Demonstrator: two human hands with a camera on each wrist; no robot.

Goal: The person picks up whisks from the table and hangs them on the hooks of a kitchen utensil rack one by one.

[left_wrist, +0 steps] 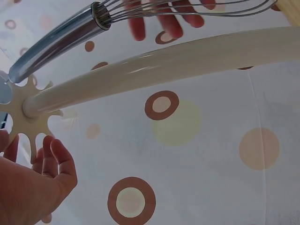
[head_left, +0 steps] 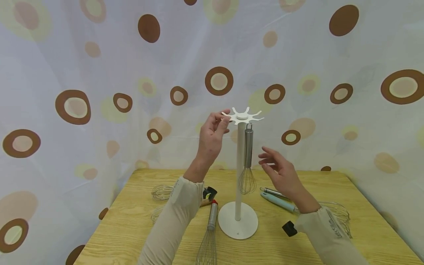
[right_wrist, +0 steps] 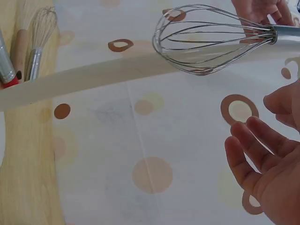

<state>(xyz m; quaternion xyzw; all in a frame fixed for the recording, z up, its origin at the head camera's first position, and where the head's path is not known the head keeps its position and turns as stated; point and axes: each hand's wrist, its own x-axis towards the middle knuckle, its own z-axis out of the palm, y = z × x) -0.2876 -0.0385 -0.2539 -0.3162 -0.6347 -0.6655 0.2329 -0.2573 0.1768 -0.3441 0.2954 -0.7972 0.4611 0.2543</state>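
Note:
A white stand (head_left: 239, 173) with a star-shaped hook top rises from a round base. My left hand (head_left: 212, 134) pinches one prong of that top between thumb and fingers; the left wrist view shows the fingers around the prong of the hook top (left_wrist: 21, 110). From a prong on the near right side hangs a metal whisk (head_left: 248, 151), handle up and wires down beside the pole. Just right of this whisk, my right hand (head_left: 281, 173) is held in the air with fingers loosely bent, apart from it. In the right wrist view the right hand (right_wrist: 269, 164) holds nothing.
On the wooden table (head_left: 278, 246), a large whisk (head_left: 210, 228) lies left of the base, and another whisk (head_left: 162, 192) lies farther left. A light-blue-handled whisk (head_left: 278, 201) lies under the right arm. A patterned curtain (head_left: 185, 55) hangs behind the table.

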